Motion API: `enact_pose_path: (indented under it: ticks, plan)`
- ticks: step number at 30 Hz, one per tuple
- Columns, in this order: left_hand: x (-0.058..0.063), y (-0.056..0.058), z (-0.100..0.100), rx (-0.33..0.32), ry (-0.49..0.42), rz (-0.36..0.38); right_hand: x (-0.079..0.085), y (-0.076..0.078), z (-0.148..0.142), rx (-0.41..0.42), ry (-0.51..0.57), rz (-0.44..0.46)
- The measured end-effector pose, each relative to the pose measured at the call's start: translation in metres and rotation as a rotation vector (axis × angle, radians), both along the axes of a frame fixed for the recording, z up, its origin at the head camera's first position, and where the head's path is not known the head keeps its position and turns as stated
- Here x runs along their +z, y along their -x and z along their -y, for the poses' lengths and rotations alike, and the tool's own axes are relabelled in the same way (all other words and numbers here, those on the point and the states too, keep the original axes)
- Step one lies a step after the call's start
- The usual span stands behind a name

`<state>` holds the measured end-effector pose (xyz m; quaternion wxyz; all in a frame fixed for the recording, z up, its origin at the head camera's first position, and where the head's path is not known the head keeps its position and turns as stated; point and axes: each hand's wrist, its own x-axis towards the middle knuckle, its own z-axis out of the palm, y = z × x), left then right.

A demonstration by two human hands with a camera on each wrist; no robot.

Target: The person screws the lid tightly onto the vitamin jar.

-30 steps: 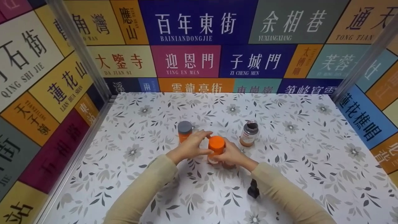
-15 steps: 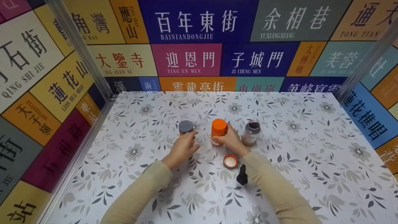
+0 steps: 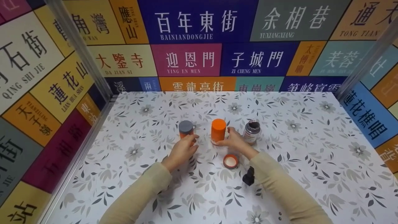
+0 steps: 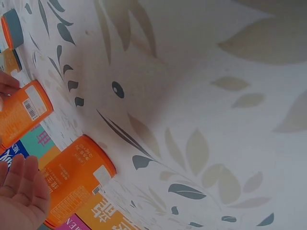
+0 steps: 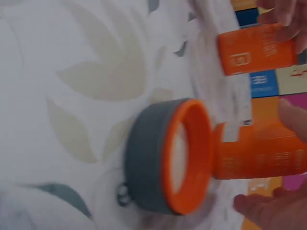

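Note:
In the head view, an orange bottle (image 3: 218,130) stands upright in mid-table. My right hand (image 3: 238,141) is just to its right, fingers spread. The right wrist view shows gaps between this bottle (image 5: 259,151) and my thumb and fingers (image 5: 273,211). To the left stands a second orange bottle with a grey cap (image 3: 186,127). Against its front right side is my left hand (image 3: 183,151), fingers loosely bent and overlapping the bottle in view. In the left wrist view, relaxed fingers (image 4: 24,179) lie beside this bottle (image 4: 76,179), not wrapped round it.
A loose grey lid with an orange inner rim (image 3: 230,161) lies inside up, nearer me. Right of the middle bottle stands an open jar with a dark neck and torn seal (image 3: 251,133). A black object (image 3: 248,176) is by my right sleeve. Printed panels surround the table.
Both hands were at the middle bottle, nearer me. My right hand set it farther back, in line with the others, and let go. My left hand moved left to the grey-capped bottle.

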<state>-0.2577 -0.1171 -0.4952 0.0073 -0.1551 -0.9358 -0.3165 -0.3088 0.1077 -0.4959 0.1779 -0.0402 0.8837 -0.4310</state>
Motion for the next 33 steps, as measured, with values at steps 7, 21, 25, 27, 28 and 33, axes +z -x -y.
enact_pose_path:
  ticks: [7, 21, 25, 27, 28, 33]
  plan:
    - [0.0, -0.007, 0.004, -0.032, -0.091, 0.047, 0.021, -0.019, -0.067, 0.239, -0.203, -0.08]
    - [-0.007, -0.01, 0.008, -0.118, -0.159, 0.025, -0.032, 0.002, -0.112, -0.095, 0.18, -0.192]
    - [-0.008, -0.01, 0.007, -0.134, -0.158, 0.043, -0.039, 0.011, -0.106, -0.134, 0.185, -0.196]
    - [-0.008, -0.011, 0.007, -0.129, -0.148, 0.058, -0.042, 0.013, -0.104, -0.152, 0.177, -0.186]
    - [-0.008, -0.011, 0.007, -0.125, -0.143, 0.067, -0.042, 0.014, -0.103, -0.161, 0.171, -0.183]
    - [-0.009, -0.013, 0.009, -0.112, -0.132, 0.077, -0.044, 0.015, -0.101, -0.169, 0.153, -0.207]
